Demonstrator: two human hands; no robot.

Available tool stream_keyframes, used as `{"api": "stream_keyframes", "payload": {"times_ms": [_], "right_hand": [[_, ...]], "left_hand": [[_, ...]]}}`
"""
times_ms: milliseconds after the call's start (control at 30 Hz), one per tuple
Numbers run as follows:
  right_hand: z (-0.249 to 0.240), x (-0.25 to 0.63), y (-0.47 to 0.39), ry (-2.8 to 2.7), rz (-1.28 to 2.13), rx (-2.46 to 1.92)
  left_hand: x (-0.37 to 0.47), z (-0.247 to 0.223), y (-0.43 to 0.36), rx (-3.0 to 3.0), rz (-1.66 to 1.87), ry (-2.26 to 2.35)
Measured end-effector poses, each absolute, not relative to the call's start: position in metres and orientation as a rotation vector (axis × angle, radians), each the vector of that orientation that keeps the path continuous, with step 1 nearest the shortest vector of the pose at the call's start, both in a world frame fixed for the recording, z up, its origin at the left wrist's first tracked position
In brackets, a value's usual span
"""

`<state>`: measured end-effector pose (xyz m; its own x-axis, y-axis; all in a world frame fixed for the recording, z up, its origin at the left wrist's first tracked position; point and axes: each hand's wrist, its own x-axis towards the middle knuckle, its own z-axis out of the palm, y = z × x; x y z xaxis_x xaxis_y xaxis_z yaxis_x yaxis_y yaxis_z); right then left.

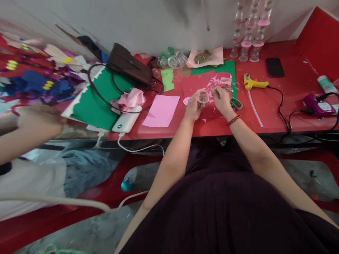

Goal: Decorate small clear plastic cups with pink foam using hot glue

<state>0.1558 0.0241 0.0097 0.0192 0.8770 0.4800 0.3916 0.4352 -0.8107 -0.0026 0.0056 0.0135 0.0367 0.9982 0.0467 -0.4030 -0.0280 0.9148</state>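
A small clear plastic cup [203, 96] is in my left hand [194, 106], its round rim facing up. Just to its right, my right hand [221, 100] is closed in a pinch, and whatever its fingers hold is too small to make out. Beneath both hands lies red paper [193, 84] strewn with pink paper scraps [212, 83]. Green-handled scissors [236, 103] rest by my right wrist. A pink oval of paper [186, 101] shows beside my left hand.
A yellow glue gun [254, 82] with a glue stick, a phone [274, 67] and a purple device [319, 105] lie right. Stacked cups [246, 44] stand behind. Leftward are pink paper [162, 110], a power bank [127, 119], a brown bag [129, 63] and another person's blurred hands [39, 120].
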Motion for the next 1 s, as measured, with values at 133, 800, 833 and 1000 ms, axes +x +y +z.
{"api": "stream_keyframes", "payload": {"times_ms": [133, 800, 833, 1000], "right_hand": [[0.003, 0.158, 0.031, -1.46, 0.553, -1.191], [0.003, 0.148, 0.022, -1.769, 0.347, -1.196], [0.004, 0.149, 0.022, -1.769, 0.343, -1.208], [0.007, 0.15, 0.02, -1.804, 0.32, -1.227]], "left_hand": [[0.001, 0.024, 0.0, 0.841, 1.37, 0.818], [0.008, 0.03, -0.005, 0.832, 1.283, 0.828], [0.008, 0.03, -0.005, 0.849, 1.278, 0.835], [0.004, 0.026, -0.004, 0.928, 1.252, 0.809]]}}
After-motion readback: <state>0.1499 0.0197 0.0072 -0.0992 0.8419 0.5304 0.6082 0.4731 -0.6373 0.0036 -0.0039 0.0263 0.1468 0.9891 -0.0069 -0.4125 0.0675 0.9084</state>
